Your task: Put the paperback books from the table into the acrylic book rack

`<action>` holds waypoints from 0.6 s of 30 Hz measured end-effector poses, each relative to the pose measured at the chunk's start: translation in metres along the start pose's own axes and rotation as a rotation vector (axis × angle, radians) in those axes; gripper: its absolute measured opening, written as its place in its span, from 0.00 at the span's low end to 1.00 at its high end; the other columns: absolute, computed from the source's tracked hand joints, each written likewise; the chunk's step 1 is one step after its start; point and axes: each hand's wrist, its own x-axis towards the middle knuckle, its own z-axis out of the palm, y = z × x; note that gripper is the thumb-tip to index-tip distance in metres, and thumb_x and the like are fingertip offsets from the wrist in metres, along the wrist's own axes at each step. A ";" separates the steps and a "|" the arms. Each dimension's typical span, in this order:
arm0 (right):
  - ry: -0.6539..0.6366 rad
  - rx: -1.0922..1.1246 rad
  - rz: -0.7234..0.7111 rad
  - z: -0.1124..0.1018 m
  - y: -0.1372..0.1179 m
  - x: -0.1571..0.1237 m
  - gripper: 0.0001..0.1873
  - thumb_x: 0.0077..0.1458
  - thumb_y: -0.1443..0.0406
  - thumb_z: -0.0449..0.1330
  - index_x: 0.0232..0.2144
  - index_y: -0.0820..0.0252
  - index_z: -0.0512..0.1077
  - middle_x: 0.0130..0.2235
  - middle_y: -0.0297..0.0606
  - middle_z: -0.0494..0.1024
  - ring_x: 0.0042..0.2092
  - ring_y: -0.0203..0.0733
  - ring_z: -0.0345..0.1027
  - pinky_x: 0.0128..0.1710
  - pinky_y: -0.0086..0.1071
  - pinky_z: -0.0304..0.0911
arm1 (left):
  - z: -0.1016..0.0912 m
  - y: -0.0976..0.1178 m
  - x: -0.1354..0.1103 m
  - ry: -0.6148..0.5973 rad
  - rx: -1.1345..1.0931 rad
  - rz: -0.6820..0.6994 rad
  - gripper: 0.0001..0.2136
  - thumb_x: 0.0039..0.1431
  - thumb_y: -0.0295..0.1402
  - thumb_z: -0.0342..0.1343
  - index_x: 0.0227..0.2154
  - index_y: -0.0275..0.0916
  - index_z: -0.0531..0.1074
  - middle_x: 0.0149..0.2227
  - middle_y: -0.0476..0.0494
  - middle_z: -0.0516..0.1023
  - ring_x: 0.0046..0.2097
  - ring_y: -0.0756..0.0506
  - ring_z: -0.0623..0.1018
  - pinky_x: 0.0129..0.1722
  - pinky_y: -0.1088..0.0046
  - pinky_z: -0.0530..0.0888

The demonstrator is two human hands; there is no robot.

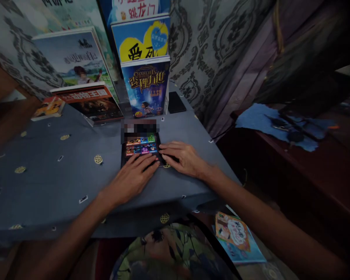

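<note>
A dark, flat, rectangular thing with a grid of small bright pictures [141, 149] lies on the table in front of me; its far part is blurred out, and I cannot tell whether it is a book or a tablet. Across its near part rests my left hand [135, 174], fingers stretched out and laid flat. My right hand [184, 157] is at its right edge, fingers extended with the thumb apart, the fingertips touching or almost touching that edge. Neither hand is wrapped round anything.
Behind it stand a blue book [147, 89] and a yellow-heart book [144, 39]. A lion-cover book [91, 105] leans at the left. A black flat object [177, 102] lies right of them. The patterned tablecloth [61, 167] hangs over the front edge. Below right is another book [239, 239].
</note>
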 end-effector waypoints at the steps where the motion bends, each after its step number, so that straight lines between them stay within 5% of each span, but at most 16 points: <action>1: -0.018 -0.018 0.007 0.000 -0.001 -0.004 0.15 0.65 0.63 0.54 0.46 0.60 0.79 0.53 0.49 0.80 0.54 0.51 0.74 0.55 0.49 0.68 | 0.000 0.001 -0.005 0.012 0.007 -0.015 0.19 0.69 0.27 0.46 0.61 0.40 0.66 0.61 0.36 0.72 0.64 0.40 0.69 0.64 0.53 0.65; 8: -0.063 -0.139 -0.023 0.001 -0.028 -0.010 0.17 0.67 0.64 0.54 0.54 0.59 0.75 0.57 0.50 0.77 0.62 0.54 0.65 0.57 0.55 0.65 | -0.004 0.009 -0.037 0.119 0.127 -0.162 0.17 0.67 0.26 0.48 0.57 0.36 0.70 0.52 0.33 0.77 0.53 0.38 0.75 0.52 0.54 0.74; 18: -0.087 -0.175 -0.099 0.028 -0.081 0.005 0.17 0.65 0.63 0.57 0.53 0.64 0.74 0.52 0.50 0.77 0.54 0.53 0.68 0.55 0.49 0.68 | -0.005 0.028 -0.040 0.177 0.220 -0.350 0.15 0.67 0.25 0.49 0.53 0.36 0.72 0.48 0.34 0.78 0.49 0.37 0.75 0.46 0.56 0.73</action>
